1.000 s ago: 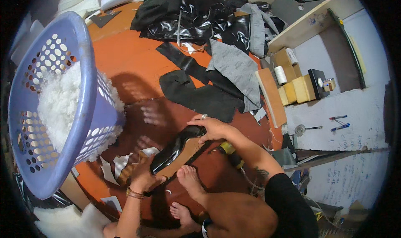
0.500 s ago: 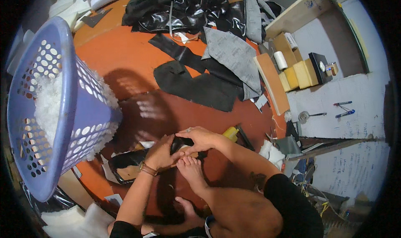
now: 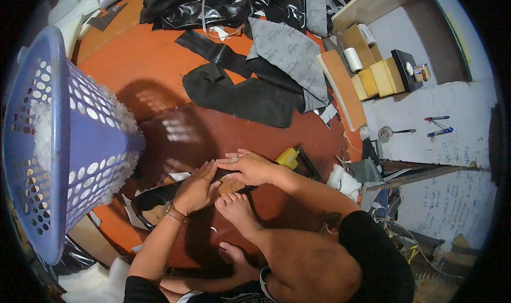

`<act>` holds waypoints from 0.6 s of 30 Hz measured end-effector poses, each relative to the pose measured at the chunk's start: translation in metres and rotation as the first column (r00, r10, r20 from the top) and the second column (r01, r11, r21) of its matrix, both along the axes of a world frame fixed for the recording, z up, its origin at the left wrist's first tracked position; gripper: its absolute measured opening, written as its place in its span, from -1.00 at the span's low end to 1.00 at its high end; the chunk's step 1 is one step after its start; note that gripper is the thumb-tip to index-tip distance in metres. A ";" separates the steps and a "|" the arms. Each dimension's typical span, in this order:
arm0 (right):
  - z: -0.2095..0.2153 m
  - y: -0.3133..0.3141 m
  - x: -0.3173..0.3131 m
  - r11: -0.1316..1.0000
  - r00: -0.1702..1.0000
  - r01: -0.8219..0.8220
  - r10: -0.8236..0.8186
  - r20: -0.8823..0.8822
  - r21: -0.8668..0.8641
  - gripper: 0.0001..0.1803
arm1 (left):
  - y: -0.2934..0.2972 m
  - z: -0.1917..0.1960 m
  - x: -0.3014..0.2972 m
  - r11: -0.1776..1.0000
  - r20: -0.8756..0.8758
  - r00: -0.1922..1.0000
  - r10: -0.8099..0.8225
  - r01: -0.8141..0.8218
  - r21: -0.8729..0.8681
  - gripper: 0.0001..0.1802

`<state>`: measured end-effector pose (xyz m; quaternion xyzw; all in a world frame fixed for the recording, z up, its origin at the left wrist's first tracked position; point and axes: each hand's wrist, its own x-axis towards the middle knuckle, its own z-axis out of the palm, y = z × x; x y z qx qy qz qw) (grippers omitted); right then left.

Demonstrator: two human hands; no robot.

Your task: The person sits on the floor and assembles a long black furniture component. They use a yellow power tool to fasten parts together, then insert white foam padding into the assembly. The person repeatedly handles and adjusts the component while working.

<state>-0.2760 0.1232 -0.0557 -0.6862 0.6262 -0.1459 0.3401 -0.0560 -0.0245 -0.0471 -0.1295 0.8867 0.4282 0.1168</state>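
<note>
Head view, work: the person sits on the orange-red floor and presses a black shoe upper with a tan insole piece flat on the floor, just ahead of the bare foot.
Head view, doing it well: a fair judgement is that the piece needs even pressure from both palms, edges kept lined up, and the foot steadying the near end so nothing slides.
Head view, left hand: fingers spread nearly flat, palm down on the upper; pressing, not gripping.
Head view, right hand: fingers extended, laid over the tan piece, touching the left hand's fingertips; nothing enclosed.
Head view, surroundings: lilac laundry basket of white stuffing at left; yellow bottle just beyond the right wrist; dark fabric pieces farther off.
</note>
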 end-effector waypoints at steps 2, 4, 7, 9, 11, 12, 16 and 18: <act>0.000 0.008 0.005 0.998 0.999 0.013 -0.016 -0.052 -0.056 -0.35 | 0.004 -0.001 0.001 0.999 -0.024 1.000 -0.018 0.017 -0.043 -0.25; 0.005 0.013 0.011 0.995 0.995 0.036 -0.044 -0.089 -0.089 -0.36 | 0.006 0.000 0.001 0.997 -0.041 0.998 -0.039 0.036 -0.074 -0.26; 0.015 0.021 0.016 0.989 0.989 0.020 -0.041 -0.144 -0.143 -0.40 | 0.009 0.000 0.006 0.991 -0.062 0.995 -0.074 0.066 -0.118 -0.25; 0.015 0.026 0.018 0.982 0.983 0.005 -0.039 -0.177 -0.188 -0.43 | 0.010 -0.005 0.011 0.984 -0.097 0.991 -0.090 0.074 -0.161 -0.24; 0.017 0.030 0.020 0.974 0.980 0.002 -0.047 -0.194 -0.225 -0.45 | 0.012 -0.014 0.016 0.958 -0.126 0.982 -0.142 0.105 -0.267 -0.26; 0.018 0.031 0.023 0.971 0.981 0.004 -0.050 -0.188 -0.240 -0.45 | 0.015 -0.018 0.021 0.941 -0.135 0.978 -0.162 0.112 -0.320 -0.27; 0.008 0.049 0.034 0.927 0.962 0.026 -0.125 -0.244 -0.374 -0.46 | 0.046 -0.011 0.026 0.882 -0.108 0.987 -0.119 0.055 -0.468 -0.17; 0.001 0.062 0.043 0.930 0.942 0.035 -0.153 -0.300 -0.366 -0.43 | 0.066 0.033 0.021 0.923 -0.003 1.000 0.007 -0.008 -0.386 -0.11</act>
